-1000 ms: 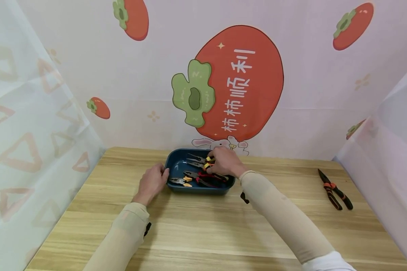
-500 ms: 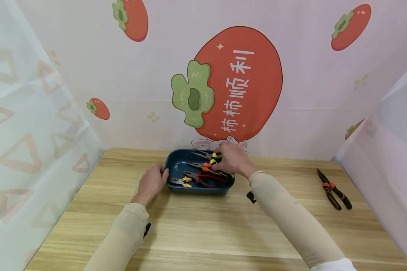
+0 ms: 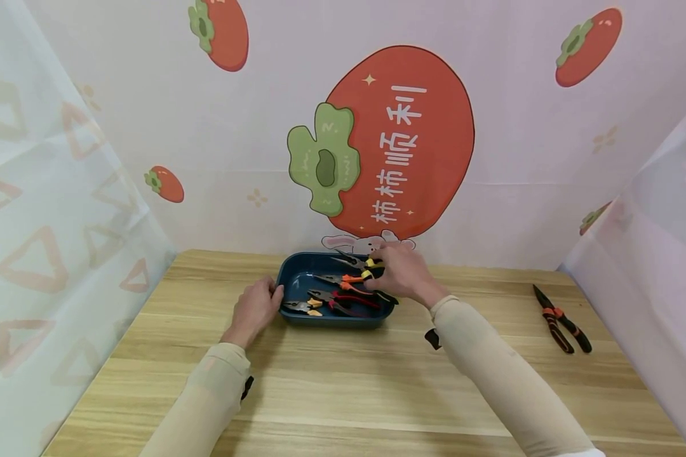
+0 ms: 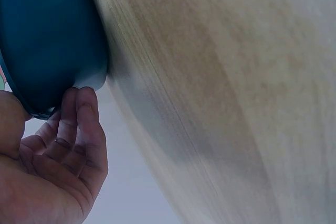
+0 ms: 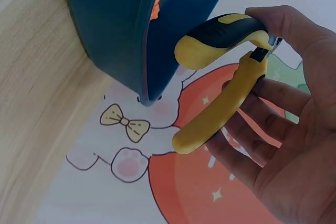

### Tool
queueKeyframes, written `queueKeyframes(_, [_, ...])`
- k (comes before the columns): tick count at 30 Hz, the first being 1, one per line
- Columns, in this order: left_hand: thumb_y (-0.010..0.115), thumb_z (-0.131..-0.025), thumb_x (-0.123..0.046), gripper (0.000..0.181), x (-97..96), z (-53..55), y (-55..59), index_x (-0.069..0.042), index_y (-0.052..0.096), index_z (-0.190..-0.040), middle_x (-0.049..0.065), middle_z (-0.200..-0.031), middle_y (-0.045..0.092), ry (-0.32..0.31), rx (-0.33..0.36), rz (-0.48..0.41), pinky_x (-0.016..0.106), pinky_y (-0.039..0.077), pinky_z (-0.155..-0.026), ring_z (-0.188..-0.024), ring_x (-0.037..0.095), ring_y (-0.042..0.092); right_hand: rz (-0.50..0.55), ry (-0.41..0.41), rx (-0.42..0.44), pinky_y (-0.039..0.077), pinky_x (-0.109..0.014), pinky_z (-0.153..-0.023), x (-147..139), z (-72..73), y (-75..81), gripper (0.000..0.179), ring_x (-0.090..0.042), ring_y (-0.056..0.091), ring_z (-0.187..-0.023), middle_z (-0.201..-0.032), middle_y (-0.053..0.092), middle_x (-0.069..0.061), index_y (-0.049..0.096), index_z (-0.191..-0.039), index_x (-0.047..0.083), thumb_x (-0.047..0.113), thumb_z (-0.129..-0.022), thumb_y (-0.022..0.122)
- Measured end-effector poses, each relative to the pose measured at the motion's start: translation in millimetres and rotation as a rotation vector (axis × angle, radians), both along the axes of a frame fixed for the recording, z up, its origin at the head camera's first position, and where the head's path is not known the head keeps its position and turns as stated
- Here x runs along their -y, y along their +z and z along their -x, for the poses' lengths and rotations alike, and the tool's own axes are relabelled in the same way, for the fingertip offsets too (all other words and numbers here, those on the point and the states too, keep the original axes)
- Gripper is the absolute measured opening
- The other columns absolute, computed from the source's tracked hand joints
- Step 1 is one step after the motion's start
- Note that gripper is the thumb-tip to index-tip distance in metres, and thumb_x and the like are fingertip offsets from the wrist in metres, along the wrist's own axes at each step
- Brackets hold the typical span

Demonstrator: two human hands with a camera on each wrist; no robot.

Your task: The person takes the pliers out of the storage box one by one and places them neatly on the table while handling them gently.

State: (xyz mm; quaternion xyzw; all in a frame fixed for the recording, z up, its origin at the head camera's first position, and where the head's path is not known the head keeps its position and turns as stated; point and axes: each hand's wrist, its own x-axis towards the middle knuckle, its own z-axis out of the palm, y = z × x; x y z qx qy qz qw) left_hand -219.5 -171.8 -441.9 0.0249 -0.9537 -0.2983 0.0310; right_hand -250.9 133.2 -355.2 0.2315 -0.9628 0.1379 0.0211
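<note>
My left hand (image 3: 256, 308) grips the left end of a blue plastic bin (image 3: 297, 277); in the left wrist view its thumb is at the rim and the fingers lie against the outer wall. My right hand (image 3: 401, 271) holds long-nose pliers with yellow and black handles (image 5: 218, 111) over the bin's back right part. Their handles are spread, the thumb on one and fingers on the other. Inside the bin lie orange-handled pliers (image 3: 351, 284), red-handled pliers (image 3: 351, 298) and pliers with pale yellow grips (image 3: 309, 308).
Black and orange pliers (image 3: 557, 320) lie at the right of the wooden table (image 3: 343, 387). A printed sheet (image 3: 223, 209) hangs right behind the bin, and further sheets close off both sides.
My right hand has moved right and slightly up, lifting the yellow and black pliers away from the others and uncovering more of the orange-handled pair. The left hand stays on the bin.
</note>
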Motion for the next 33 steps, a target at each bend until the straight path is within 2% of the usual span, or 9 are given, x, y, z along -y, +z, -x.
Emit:
queueKeyframes(3, [0.054,-0.104,-0.026,0.027,-0.2,-0.3,0.0,-0.005,0.06,-0.089,0.007,-0.072,0.059,0.003,0.0,0.002,0.034,0.041,-0.055,-0.063,0.024,0.055,-0.003,-0.005,-0.016,0.053,-0.049,-0.086,-6,-2.0,0.3,0.057,-0.032,0.059,-0.109,-0.122,0.067,-0.01,0.072,-0.125,0.008,0.041,-0.081,0.083])
queueKeyframes(9, [0.054,-0.104,-0.026,0.027,0.9,-1.0,0.7,-0.005,0.06,-0.089,0.007,-0.072,0.058,0.007,-0.002,0.008,0.035,0.041,-0.055,-0.063,0.024,0.055,0.003,-0.033,-0.025,0.053,-0.049,-0.089,-16,-4.6,-0.5,0.059,-0.029,0.058,-0.11,-0.12,0.066,-0.01,0.071,-0.125,0.006,0.042,-0.08,0.084])
queueKeyframes(16, [0.054,-0.104,-0.025,0.026,0.8,0.5,-0.5,-0.004,0.06,-0.09,0.007,-0.073,0.059,0.006,-0.006,0.009,0.037,0.042,-0.055,-0.064,0.024,0.055,0.034,-0.067,-0.019,0.053,-0.048,-0.086,-28,-7.4,-2.8,0.057,-0.028,0.058,-0.106,-0.117,0.065,-0.011,0.072,-0.124,0.007,0.039,-0.08,0.084])
queueKeyframes(22, [0.054,-0.104,-0.026,0.026,0.3,0.1,-0.6,-0.004,0.06,-0.091,0.007,-0.073,0.059,0.007,-0.001,0.008,0.036,0.042,-0.055,-0.064,0.024,0.055,0.047,-0.109,0.002,0.049,-0.053,-0.096,-37,-12.4,-3.0,0.061,-0.034,0.054,-0.124,-0.132,0.063,-0.015,0.07,-0.128,0.006,0.04,-0.079,0.084])
queueKeyframes(24, [0.055,-0.104,-0.025,0.026,0.2,0.0,-1.0,-0.004,0.06,-0.09,0.007,-0.073,0.059,0.007,0.0,0.005,0.036,0.043,-0.056,-0.064,0.024,0.055,0.056,-0.119,0.002,0.048,-0.054,-0.097,-40,-14.2,-3.4,0.061,-0.034,0.053,-0.126,-0.134,0.062,-0.015,0.069,-0.129,0.006,0.04,-0.079,0.083])
queueKeyframes(33, [0.054,-0.104,-0.025,0.026,1.0,-0.1,-0.6,-0.004,0.06,-0.09,0.007,-0.073,0.059,-0.003,-0.012,0.001,0.037,0.042,-0.055,-0.064,0.024,0.055,0.092,-0.154,-0.027,0.052,-0.047,-0.082,-53,-17.8,-8.3,0.056,-0.029,0.059,-0.097,-0.109,0.065,-0.011,0.073,-0.122,0.004,0.037,-0.078,0.084])
